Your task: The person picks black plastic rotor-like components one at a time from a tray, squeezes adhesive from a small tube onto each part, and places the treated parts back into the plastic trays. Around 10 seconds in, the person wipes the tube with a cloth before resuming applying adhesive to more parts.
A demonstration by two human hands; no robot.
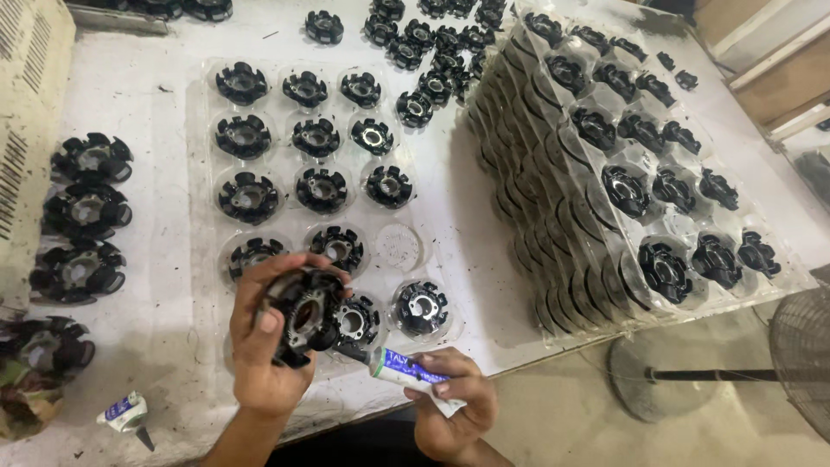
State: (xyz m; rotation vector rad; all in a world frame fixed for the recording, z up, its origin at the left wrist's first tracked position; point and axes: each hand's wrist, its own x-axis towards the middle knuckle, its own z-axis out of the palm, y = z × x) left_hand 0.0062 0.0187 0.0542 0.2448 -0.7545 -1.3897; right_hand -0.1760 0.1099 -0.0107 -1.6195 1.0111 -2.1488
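Gripped in our left hand, fingers curled fully around its rim, is a black round slotted part, held tilted above the near edge of the white table. Our right hand is closed about a small white-and-blue adhesive tube, whose dark nozzle points left and meets the lower right side of the held part — whether any adhesive is coming out we cannot tell.

Just behind both hands lies a clear plastic blister tray, flat on the table, with a black part seated in most of its round pockets. One empty pocket shows in the fourth row, at the right. Nearest the held part sit two tray parts: one directly to its right and another further right.

To the right stands a tall stack of filled trays, leaning, its top tray also loaded with black parts. Loose parts are scattered on the table beyond the flat tray. Along the left edge we see a column of larger black parts beside a pale ribbed panel.

A second, crumpled tube lies on the table near our left wrist — well apart from the one in use. Below the table's right end, a fan stands on the floor.
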